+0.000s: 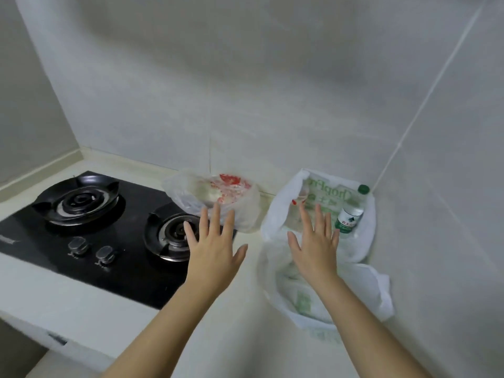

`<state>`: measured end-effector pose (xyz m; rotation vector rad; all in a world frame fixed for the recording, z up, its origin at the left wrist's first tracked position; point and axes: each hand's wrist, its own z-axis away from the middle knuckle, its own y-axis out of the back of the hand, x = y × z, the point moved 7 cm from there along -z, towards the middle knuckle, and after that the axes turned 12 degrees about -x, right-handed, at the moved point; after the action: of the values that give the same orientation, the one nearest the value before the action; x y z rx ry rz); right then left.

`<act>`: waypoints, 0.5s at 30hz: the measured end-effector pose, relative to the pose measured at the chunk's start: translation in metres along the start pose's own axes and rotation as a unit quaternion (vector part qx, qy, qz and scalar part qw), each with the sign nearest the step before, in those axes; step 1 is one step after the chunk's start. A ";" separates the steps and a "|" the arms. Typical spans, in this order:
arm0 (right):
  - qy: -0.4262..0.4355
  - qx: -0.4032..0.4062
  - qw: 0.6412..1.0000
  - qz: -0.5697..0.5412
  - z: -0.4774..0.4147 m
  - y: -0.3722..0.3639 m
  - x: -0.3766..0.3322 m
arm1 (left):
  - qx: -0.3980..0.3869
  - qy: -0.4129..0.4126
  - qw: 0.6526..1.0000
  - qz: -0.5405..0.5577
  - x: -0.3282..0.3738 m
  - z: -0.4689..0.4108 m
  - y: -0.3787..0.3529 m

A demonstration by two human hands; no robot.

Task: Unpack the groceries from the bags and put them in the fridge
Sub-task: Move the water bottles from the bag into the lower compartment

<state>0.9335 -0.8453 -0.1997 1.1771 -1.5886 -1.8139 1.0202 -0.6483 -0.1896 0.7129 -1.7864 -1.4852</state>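
Three plastic bags sit on the pale counter by the tiled wall. A clear bag (pixel 245 211) with red and white packaged food lies beside the stove. A white bag with green print (pixel 283 214) stands in the corner, and a water bottle with a green cap (pixel 351 211) stands inside it. A third white bag (pixel 362 290) lies nearer to me. My left hand (pixel 215 249) hovers open, fingers spread, in front of the clear bag. My right hand (pixel 316 244) hovers open over the mouth of the corner bag. Neither hand holds anything.
A black two-burner gas stove (pixel 90 241) with two knobs (pixel 91 251) fills the counter to the left. Its right burner (pixel 169 236) lies just left of my left hand. Tiled walls (pixel 272 91) close the counter at the back and right. The fridge is out of view.
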 end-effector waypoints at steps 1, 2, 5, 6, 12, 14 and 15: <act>-0.015 -0.001 1.000 0.000 -0.009 0.002 0.012 | -0.006 -0.012 1.000 -0.003 0.012 -0.014 -0.003; -0.031 -0.004 1.000 -0.001 -0.019 0.003 0.025 | -0.014 -0.026 1.000 -0.008 0.023 -0.027 -0.006; -0.076 -0.019 0.997 0.012 -0.048 0.007 0.059 | -0.041 -0.078 0.996 -0.027 0.058 -0.066 -0.016; -0.086 -0.022 0.996 0.019 -0.059 0.009 0.069 | -0.053 -0.095 0.993 -0.038 0.068 -0.079 -0.020; -0.134 -0.038 0.989 0.050 -0.120 0.025 0.123 | -0.097 -0.204 0.966 -0.124 0.123 -0.161 -0.039; -0.146 -0.044 0.986 0.065 -0.141 0.030 0.137 | -0.101 -0.253 0.953 -0.135 0.146 -0.185 -0.046; -0.150 -0.040 0.985 0.075 -0.150 0.032 0.143 | -0.099 -0.280 0.945 -0.138 0.157 -0.196 -0.050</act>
<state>0.9747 -1.0511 -0.2078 0.7537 -1.6953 -2.0038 1.0797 -0.8971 -0.1926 0.4772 -1.9502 -2.1930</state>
